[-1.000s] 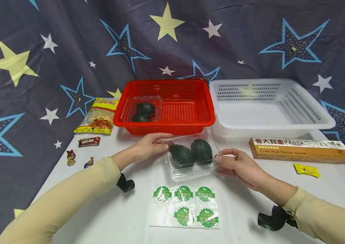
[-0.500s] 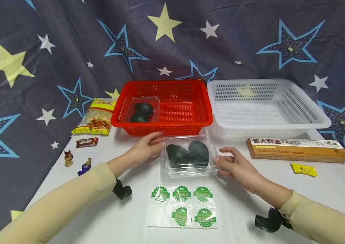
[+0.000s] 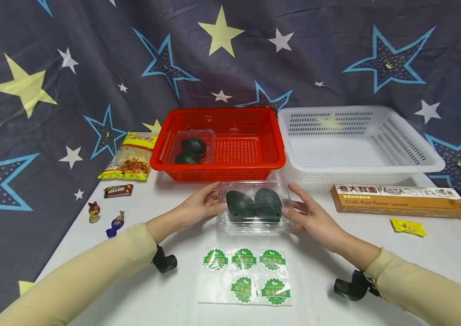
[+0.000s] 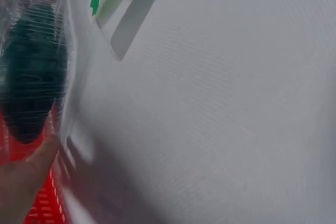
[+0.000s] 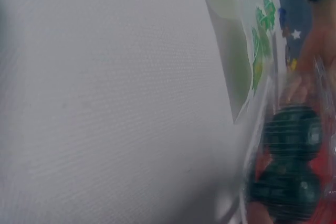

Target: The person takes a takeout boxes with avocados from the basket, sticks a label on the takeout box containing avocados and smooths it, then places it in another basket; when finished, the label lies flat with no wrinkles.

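A clear plastic clamshell box (image 3: 256,224) with two dark green avocados (image 3: 268,202) in it is in the middle of the head view. My left hand (image 3: 197,207) grips its left end, thumb in front. At the right end my right hand (image 3: 316,220) holds it, thumb at the front corner and fingers behind. Through the plastic, an avocado (image 4: 34,72) shows in the left wrist view and both in the right wrist view. Nearer me on the white table lies a sheet of green round stickers (image 3: 220,290). My farther fingers are partly hidden by the box.
Behind stand a red basket (image 3: 218,172), with another box of avocados (image 3: 192,146) in it, and a white basket (image 3: 364,174). A pasta box (image 3: 401,203) and yellow sachet (image 3: 408,227) lie right. A macaroni bag (image 3: 128,156), red-brown wrapped bar (image 3: 118,190) and wrapped candies (image 3: 117,221) lie left.
The clamshell box has turned from a slant to nearly square with me. My right hand has closed in on its right end, and my left hand stays at the left end.
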Available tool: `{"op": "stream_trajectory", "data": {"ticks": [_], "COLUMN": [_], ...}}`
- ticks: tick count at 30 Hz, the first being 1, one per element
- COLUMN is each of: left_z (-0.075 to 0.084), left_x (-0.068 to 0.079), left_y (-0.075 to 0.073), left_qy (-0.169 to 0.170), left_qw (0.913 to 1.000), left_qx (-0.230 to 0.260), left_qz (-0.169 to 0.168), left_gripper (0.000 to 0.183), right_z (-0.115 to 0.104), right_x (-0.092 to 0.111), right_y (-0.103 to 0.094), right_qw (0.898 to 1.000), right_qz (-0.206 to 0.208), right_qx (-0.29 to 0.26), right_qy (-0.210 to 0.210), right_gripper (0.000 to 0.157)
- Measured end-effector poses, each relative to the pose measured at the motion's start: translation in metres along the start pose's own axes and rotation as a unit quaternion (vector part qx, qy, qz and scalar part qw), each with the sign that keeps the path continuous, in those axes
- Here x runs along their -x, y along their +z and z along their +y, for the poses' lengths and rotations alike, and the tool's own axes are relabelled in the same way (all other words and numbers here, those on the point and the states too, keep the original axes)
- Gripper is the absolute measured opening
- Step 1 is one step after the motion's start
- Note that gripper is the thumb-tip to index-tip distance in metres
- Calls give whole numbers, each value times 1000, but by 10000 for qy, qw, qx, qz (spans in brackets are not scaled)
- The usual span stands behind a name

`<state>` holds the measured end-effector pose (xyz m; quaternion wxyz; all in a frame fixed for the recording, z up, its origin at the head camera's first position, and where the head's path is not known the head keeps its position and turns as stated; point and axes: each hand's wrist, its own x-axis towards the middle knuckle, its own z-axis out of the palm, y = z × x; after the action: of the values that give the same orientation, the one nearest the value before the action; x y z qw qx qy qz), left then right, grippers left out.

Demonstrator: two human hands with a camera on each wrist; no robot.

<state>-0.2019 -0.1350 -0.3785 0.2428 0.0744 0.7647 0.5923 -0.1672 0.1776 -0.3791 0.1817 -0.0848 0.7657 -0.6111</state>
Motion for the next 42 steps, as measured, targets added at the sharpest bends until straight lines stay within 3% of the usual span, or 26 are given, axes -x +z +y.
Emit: {"op": "stream_trajectory", "data": {"ticks": [15, 17, 19, 21, 24, 26, 28, 30, 32, 35, 37, 42], "left_z": [2, 2, 4, 4, 1, -2, -6, -10, -13, -17, -19, -26], "left_x": [6, 10, 18, 30, 53, 66, 77, 83, 86, 86, 85, 84], "left_y": [-1, -4, -7, -9, -8, -5, 0, 5, 10, 16, 18, 22], "left_qy": [-52, -63, -108, -120, -61, 15, 39, 0, -9, -38, -26, -11], "left_qw": [9999, 9991, 9953, 9808, 9431, 9128, 8891, 8679, 8510, 8384, 8331, 8196], "left_qx": [-84, -407, -963, -1945, -3315, -4057, -4527, -4903, -5185, -5388, -5476, -5689], "left_qz": [-80, -30, 8, 8, -249, -466, -671, -800, -840, -825, -774, -670], "left_gripper": [85, 85, 87, 89, 94, 100, 107, 115, 123, 130, 132, 137], "right_z": [-1, -5, -11, -18, -27, -30, -29, -25, -19, -10, -6, -9], "right_x": [4, 10, 20, 33, 52, 61, 66, 65, 62, 53, 46, 27], "right_y": [1, -1, -5, -7, -2, 7, 19, 32, 43, 53, 58, 73], "right_qw": [9999, 9989, 9933, 9799, 9494, 9322, 9129, 8903, 8709, 8500, 8437, 8232], "right_qz": [64, 219, 528, 895, 1041, 582, -98, -804, -1355, -1903, -2117, -2490], "right_qx": [102, 317, 736, 1206, 1725, 1916, 2247, 2759, 3293, 3913, 4115, 4316], "right_qy": [-46, -253, -715, -1313, -2411, -3014, -3407, -3534, -3388, -2971, -2719, -2719], "right_gripper": [78, 74, 67, 56, 46, 44, 43, 41, 44, 54, 58, 62]}}
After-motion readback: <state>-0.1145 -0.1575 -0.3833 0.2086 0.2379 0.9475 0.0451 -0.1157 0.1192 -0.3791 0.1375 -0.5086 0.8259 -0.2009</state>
